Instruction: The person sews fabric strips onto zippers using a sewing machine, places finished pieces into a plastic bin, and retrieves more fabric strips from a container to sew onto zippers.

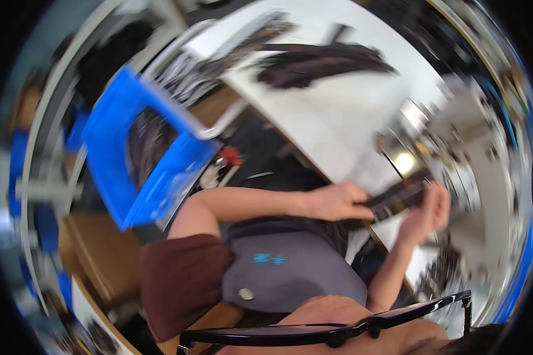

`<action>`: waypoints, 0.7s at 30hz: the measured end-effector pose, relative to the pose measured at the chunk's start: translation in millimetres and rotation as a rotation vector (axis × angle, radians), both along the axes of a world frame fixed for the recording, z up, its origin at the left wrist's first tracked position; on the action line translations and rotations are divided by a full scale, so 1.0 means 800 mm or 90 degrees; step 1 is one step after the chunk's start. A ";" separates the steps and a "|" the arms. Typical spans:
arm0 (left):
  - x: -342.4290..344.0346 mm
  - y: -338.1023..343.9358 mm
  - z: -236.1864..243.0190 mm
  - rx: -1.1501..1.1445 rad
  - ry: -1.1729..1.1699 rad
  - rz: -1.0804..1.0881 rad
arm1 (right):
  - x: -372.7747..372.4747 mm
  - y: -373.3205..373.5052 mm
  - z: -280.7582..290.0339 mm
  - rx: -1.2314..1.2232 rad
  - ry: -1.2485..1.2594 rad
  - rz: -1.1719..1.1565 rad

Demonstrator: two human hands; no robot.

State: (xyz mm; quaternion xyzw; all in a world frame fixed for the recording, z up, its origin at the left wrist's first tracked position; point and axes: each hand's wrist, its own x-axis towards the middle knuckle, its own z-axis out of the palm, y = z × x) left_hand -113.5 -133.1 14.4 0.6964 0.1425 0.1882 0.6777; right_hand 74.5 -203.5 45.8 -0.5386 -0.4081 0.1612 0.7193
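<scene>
A dark strip of fabric (400,197) with paler marks across it stretches between my two hands in front of the sewing machine (456,136). My left hand (340,201) is closed on its near left end, thumb on top. At the other end my right hand (429,208) pinches the strip, close under the machine's lit needle area. Motion blurs the picture, so the fingertips and the cloth's edges are smeared. Farther back on the white table (337,115) lies a bunched heap of dark cloth (323,64).
To my left stands a blue plastic bin (109,148) with dark material in plastic inside. Behind it, grey and white cloth pieces (189,80) are stacked by a metal rail (222,124). A brown box (98,254) sits at the lower left. Dark, loose bits (441,272) lie near the machine's base.
</scene>
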 end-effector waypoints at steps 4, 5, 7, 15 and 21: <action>-0.052 -0.005 0.008 0.146 0.034 0.179 | -0.022 0.029 0.008 0.088 0.178 -0.044; -0.064 -0.005 0.007 0.279 0.013 0.258 | -0.036 0.039 0.013 0.076 0.264 -0.062; -0.121 0.004 0.023 0.277 0.016 0.363 | 0.001 0.048 0.000 0.072 0.232 0.229; -0.470 0.049 0.016 -0.158 -0.128 0.999 | -0.054 0.034 -0.029 -0.200 -0.011 0.197; -0.649 0.071 -0.152 0.199 0.886 0.825 | -0.046 0.012 -0.041 -0.277 -0.025 0.227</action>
